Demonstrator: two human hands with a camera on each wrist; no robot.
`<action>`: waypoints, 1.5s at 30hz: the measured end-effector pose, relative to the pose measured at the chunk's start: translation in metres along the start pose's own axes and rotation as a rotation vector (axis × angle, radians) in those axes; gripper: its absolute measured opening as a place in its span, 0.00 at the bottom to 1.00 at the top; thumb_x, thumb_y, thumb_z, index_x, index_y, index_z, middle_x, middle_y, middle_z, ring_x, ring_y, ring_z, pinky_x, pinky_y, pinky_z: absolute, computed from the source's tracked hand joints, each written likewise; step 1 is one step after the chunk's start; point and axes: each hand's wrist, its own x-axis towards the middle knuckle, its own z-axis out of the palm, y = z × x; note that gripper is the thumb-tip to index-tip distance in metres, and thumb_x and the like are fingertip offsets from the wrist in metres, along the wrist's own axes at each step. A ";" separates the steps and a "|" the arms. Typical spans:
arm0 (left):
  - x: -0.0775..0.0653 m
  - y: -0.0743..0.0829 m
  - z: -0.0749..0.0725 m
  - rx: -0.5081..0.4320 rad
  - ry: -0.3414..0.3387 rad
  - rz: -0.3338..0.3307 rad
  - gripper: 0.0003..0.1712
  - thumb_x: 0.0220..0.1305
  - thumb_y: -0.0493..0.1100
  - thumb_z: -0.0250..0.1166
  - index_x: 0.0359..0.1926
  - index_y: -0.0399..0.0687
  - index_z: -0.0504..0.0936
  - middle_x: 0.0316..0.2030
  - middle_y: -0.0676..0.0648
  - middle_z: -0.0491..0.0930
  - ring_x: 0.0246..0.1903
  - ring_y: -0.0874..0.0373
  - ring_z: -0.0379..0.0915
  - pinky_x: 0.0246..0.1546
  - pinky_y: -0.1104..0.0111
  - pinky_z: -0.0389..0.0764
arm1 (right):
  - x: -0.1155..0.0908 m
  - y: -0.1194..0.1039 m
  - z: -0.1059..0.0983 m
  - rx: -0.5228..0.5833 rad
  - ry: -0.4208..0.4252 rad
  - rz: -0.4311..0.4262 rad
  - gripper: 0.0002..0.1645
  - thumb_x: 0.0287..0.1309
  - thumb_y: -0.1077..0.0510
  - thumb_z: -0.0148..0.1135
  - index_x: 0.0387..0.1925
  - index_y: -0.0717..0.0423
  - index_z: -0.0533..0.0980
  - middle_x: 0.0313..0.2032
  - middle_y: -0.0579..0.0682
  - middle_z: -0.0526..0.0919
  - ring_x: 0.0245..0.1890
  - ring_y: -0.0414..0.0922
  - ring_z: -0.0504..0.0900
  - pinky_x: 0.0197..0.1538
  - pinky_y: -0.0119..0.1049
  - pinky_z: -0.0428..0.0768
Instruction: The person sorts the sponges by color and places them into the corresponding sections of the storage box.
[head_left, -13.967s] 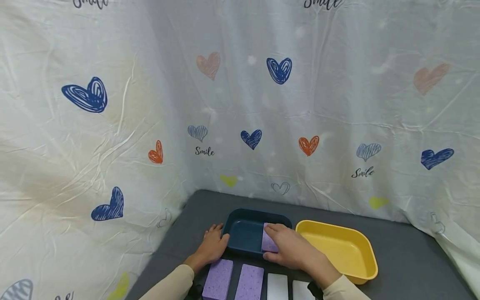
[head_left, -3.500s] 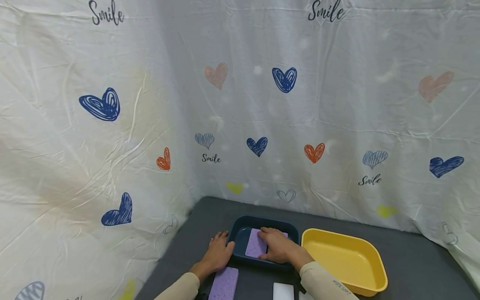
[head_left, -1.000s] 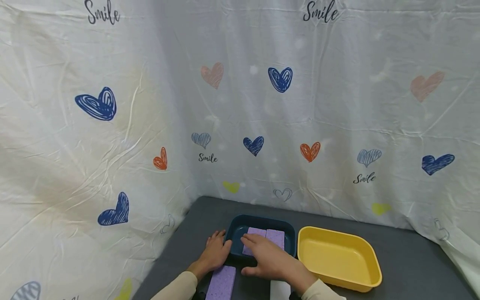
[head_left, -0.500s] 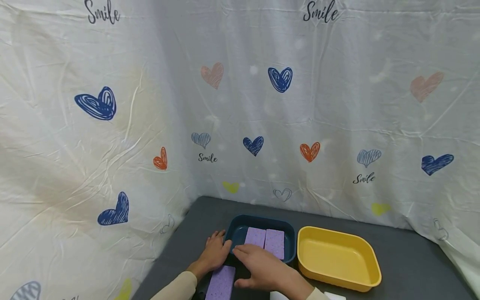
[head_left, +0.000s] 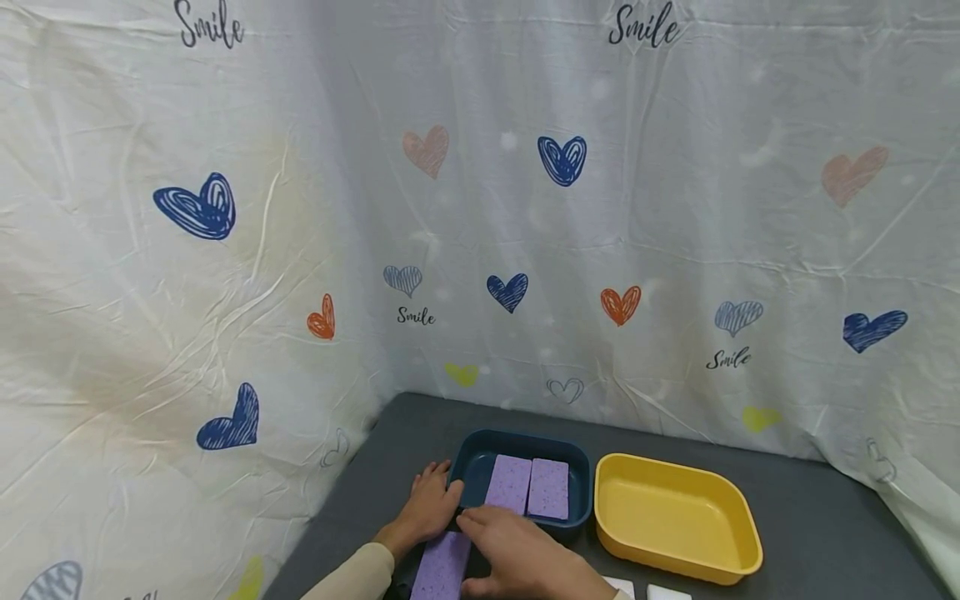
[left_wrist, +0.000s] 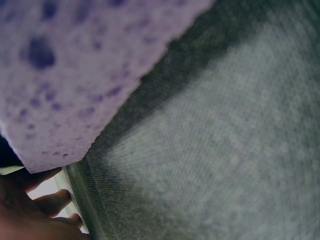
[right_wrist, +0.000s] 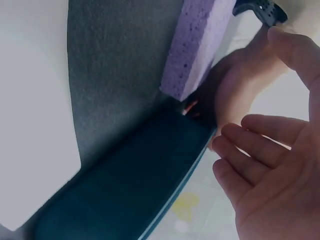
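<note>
A purple sponge point(head_left: 441, 568) lies on the dark table in front of the navy tray point(head_left: 470, 467). Inside that tray two more purple sponges, a left one point(head_left: 508, 483) and a right one point(head_left: 549, 490), lie side by side. My left hand point(head_left: 427, 507) touches the tray's left side with fingers extended. Just right of the loose sponge is my right hand point(head_left: 517, 557), its palm bare and fingers lightly bent in the right wrist view. The near part of the loose sponge point(left_wrist: 75, 85) looms large in the left wrist view.
A yellow tray point(head_left: 678, 521) stands right of the navy one. Two white blocks, one point(head_left: 621, 587) left of the other point(head_left: 669, 592), show at the bottom edge, partly cut off. A curtain printed with hearts point(head_left: 562, 250) hangs behind the table point(head_left: 810, 533).
Earlier the right hand set down sponges in the navy tray, where a second one joined the first. Since then it has drawn back toward the loose sponge. The left hand stays at the tray.
</note>
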 end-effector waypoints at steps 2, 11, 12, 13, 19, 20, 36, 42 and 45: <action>0.000 0.001 0.000 0.000 0.002 -0.006 0.31 0.72 0.48 0.47 0.63 0.27 0.73 0.69 0.32 0.67 0.73 0.32 0.52 0.71 0.35 0.46 | 0.001 0.000 0.003 -0.002 -0.007 0.003 0.47 0.56 0.31 0.66 0.70 0.53 0.70 0.67 0.43 0.75 0.65 0.39 0.74 0.66 0.39 0.75; -0.001 0.001 0.000 -0.001 0.009 0.006 0.30 0.72 0.47 0.48 0.63 0.26 0.73 0.69 0.31 0.67 0.73 0.30 0.52 0.70 0.34 0.47 | 0.004 -0.001 0.014 -0.030 -0.029 0.009 0.51 0.55 0.28 0.65 0.71 0.54 0.67 0.68 0.45 0.73 0.67 0.40 0.72 0.66 0.39 0.74; 0.000 0.001 0.000 -0.001 0.009 0.006 0.30 0.72 0.47 0.48 0.63 0.26 0.74 0.69 0.31 0.67 0.73 0.30 0.52 0.70 0.34 0.46 | 0.004 -0.001 0.015 -0.022 -0.036 0.017 0.51 0.55 0.28 0.65 0.71 0.54 0.67 0.68 0.45 0.72 0.67 0.40 0.72 0.67 0.39 0.74; 0.000 0.001 0.001 -0.001 0.010 0.006 0.30 0.72 0.47 0.48 0.63 0.26 0.74 0.69 0.31 0.67 0.73 0.30 0.52 0.70 0.34 0.46 | 0.004 -0.001 0.016 -0.011 -0.046 0.025 0.52 0.55 0.28 0.65 0.72 0.53 0.67 0.69 0.45 0.72 0.68 0.40 0.72 0.67 0.39 0.74; 0.002 -0.002 0.002 0.011 0.016 0.001 0.31 0.72 0.48 0.47 0.64 0.28 0.74 0.69 0.32 0.67 0.73 0.32 0.52 0.71 0.35 0.47 | 0.006 -0.003 0.025 0.040 -0.101 0.069 0.53 0.54 0.26 0.64 0.73 0.52 0.65 0.70 0.44 0.71 0.69 0.41 0.70 0.69 0.41 0.72; 0.002 -0.003 0.002 0.013 0.017 0.002 0.31 0.72 0.48 0.48 0.64 0.28 0.73 0.69 0.32 0.67 0.73 0.31 0.52 0.71 0.35 0.47 | 0.007 -0.003 0.026 0.035 -0.103 0.070 0.54 0.54 0.26 0.64 0.73 0.52 0.65 0.70 0.44 0.71 0.69 0.41 0.70 0.69 0.41 0.72; 0.001 0.000 0.000 -0.004 0.005 -0.007 0.31 0.72 0.47 0.48 0.63 0.26 0.73 0.69 0.32 0.67 0.73 0.31 0.52 0.71 0.34 0.46 | 0.016 -0.009 0.042 -0.044 -0.068 0.089 0.53 0.48 0.30 0.73 0.70 0.53 0.69 0.67 0.46 0.73 0.67 0.42 0.72 0.67 0.38 0.73; 0.001 -0.002 0.002 -0.004 0.017 0.006 0.29 0.72 0.47 0.48 0.62 0.28 0.75 0.68 0.32 0.68 0.72 0.31 0.53 0.70 0.33 0.46 | 0.018 -0.010 0.050 -0.031 -0.082 0.105 0.50 0.51 0.30 0.70 0.69 0.52 0.70 0.66 0.46 0.74 0.65 0.42 0.74 0.67 0.39 0.74; 0.001 -0.002 0.002 -0.009 0.018 0.012 0.29 0.72 0.46 0.48 0.62 0.29 0.76 0.68 0.32 0.68 0.72 0.30 0.53 0.70 0.33 0.46 | 0.019 -0.010 0.054 -0.045 -0.063 0.097 0.50 0.51 0.29 0.69 0.68 0.52 0.71 0.66 0.47 0.75 0.65 0.43 0.75 0.66 0.39 0.74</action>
